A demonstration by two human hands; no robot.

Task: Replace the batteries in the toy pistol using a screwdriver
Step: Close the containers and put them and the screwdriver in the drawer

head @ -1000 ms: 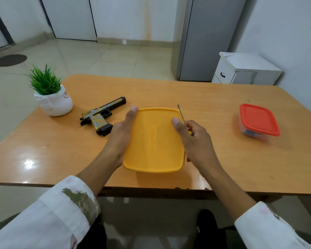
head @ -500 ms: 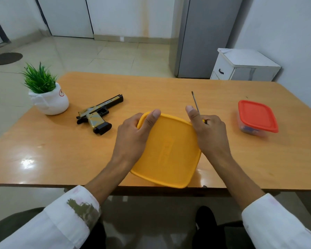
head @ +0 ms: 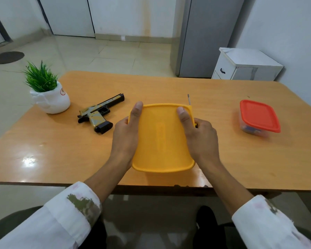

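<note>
The toy pistol (head: 101, 112), black with a gold camouflage pattern, lies on the wooden table (head: 61, 150), left of centre. A yellow-lidded box (head: 162, 139) sits in front of me. My left hand (head: 127, 133) grips its left side, thumb on the lid. My right hand (head: 197, 135) grips its right side and also holds a thin screwdriver (head: 189, 99), whose metal shaft sticks up past the box's far right corner. The screwdriver's handle is mostly hidden in my palm.
A red-lidded clear box (head: 258, 116) with small items inside stands at the right. A white pot with a green plant (head: 47, 92) is at the far left. Beyond the table stand a white cabinet (head: 246, 66) and a grey fridge (head: 205, 36).
The yellow box was turned and tilted half a second ago; now it sits square in front of me, with both hands shifted along its sides.
</note>
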